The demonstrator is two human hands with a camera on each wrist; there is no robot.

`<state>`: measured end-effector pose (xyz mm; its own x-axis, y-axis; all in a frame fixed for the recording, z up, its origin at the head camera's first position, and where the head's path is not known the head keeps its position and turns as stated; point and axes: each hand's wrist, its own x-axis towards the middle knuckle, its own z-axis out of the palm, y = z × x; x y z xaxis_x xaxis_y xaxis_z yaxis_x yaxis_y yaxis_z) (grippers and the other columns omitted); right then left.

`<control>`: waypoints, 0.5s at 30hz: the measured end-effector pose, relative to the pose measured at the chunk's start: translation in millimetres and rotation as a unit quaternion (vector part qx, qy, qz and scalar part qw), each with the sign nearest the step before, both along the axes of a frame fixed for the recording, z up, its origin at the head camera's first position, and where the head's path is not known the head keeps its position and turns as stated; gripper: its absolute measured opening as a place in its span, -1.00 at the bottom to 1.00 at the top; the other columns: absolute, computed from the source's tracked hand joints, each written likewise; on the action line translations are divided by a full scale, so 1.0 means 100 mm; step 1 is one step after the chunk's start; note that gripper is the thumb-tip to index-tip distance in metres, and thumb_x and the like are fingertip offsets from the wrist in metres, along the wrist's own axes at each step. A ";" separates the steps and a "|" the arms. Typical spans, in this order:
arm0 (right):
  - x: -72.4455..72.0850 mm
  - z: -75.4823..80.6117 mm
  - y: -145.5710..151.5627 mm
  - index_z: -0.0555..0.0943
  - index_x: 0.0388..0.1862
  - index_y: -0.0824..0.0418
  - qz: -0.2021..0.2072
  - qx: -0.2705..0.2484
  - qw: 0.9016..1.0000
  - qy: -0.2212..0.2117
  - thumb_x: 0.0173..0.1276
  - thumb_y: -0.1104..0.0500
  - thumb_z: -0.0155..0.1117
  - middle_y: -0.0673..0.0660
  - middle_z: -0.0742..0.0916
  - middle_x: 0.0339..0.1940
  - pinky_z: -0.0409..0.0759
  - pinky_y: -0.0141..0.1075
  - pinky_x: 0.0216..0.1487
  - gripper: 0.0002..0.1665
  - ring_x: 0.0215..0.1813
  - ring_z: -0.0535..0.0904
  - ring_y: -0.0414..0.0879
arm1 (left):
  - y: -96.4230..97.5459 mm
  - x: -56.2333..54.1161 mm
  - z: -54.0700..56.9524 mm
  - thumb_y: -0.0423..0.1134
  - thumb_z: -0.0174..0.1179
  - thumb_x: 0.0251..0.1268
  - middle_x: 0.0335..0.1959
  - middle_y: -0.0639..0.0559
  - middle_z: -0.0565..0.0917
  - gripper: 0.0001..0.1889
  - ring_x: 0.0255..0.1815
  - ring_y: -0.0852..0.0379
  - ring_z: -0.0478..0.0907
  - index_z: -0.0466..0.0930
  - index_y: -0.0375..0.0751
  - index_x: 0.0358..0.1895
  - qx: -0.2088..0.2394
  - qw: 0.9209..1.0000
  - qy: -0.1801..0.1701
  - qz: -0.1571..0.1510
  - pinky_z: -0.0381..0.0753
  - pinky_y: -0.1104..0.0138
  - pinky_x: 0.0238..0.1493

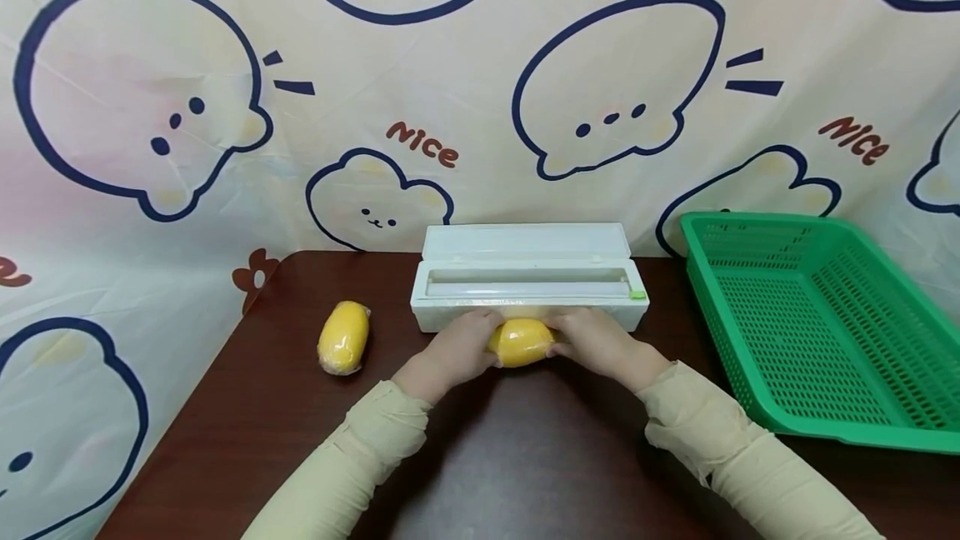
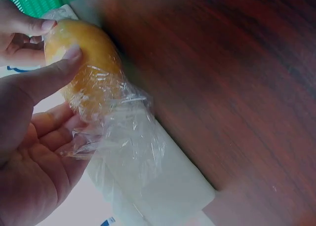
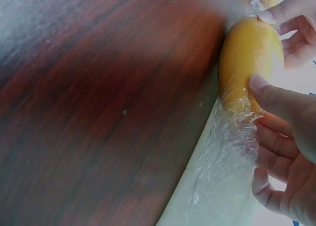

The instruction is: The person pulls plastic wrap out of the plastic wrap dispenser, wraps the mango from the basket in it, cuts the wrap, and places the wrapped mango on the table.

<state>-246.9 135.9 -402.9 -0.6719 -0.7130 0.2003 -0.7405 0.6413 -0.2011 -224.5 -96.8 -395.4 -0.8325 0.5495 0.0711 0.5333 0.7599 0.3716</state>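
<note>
A smooth yellow oval fruit (image 1: 521, 342), its exact kind unclear, is held in front of the cling film dispenser (image 1: 529, 290). My left hand (image 1: 467, 342) grips one end, thumb on top and fingers beneath. At the other end my right hand (image 1: 600, 342) holds it the same way. Clear cling film (image 2: 133, 132) covers the fruit, and loose crumpled film sticks out past both ends, as the wrist views show. The dispenser is white with its lid raised, and a film roll lies inside. Another yellow fruit (image 1: 344, 337), wrapped in film, lies on the left.
A green plastic basket (image 1: 806, 432) stands to the right of the dispenser. The dark brown table (image 1: 517, 457) runs back to a cloth (image 1: 480, 90) printed with cartoon faces. A small green piece (image 1: 637, 294) sits at the right end of the dispenser's front edge.
</note>
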 end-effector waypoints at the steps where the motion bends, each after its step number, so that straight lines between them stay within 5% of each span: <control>1: -0.01 0.00 0.00 0.72 -0.13 0.24 0.002 -0.005 1.000 -0.009 0.22 0.21 0.58 0.04 0.74 -0.21 0.62 -0.13 -0.07 -0.72 -0.16 0.63 -0.07 | 0.00 0.00 0.01 -0.36 0.55 0.09 0.00 -0.23 0.66 -0.45 0.01 -0.15 0.60 0.55 -0.42 0.14 0.001 1.000 -0.003 -0.002 0.56 0.06 0.11; 7: -0.02 0.03 0.02 0.71 -0.01 0.25 -0.028 -0.042 0.996 -0.075 0.20 0.25 0.58 0.04 0.75 -0.13 0.62 -0.13 0.00 -0.63 -0.09 0.64 -0.08 | 0.02 -0.01 0.06 -0.36 0.57 0.06 -0.12 -0.22 0.67 -0.46 -0.10 -0.13 0.62 0.50 -0.38 0.07 -0.003 1.000 0.003 0.003 0.59 0.06 0.00; 15: 0.03 -0.02 0.01 0.61 -0.01 0.21 -0.077 -0.039 0.992 -0.095 0.18 0.19 0.62 0.04 0.73 -0.14 0.64 -0.13 0.02 -0.55 -0.09 0.66 -0.08 | 0.04 0.00 0.05 -0.23 0.66 -0.10 -0.17 -0.12 0.60 -0.43 -0.20 -0.05 0.59 0.60 -0.34 -0.01 -0.041 0.998 0.041 0.011 0.61 0.12 -0.08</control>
<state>-244.1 136.8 -405.1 -0.8026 -0.5863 0.1098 -0.5787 0.7209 -0.3813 -224.8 -93.1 -390.6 -0.8374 0.5383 0.0951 0.5426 0.7973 0.2644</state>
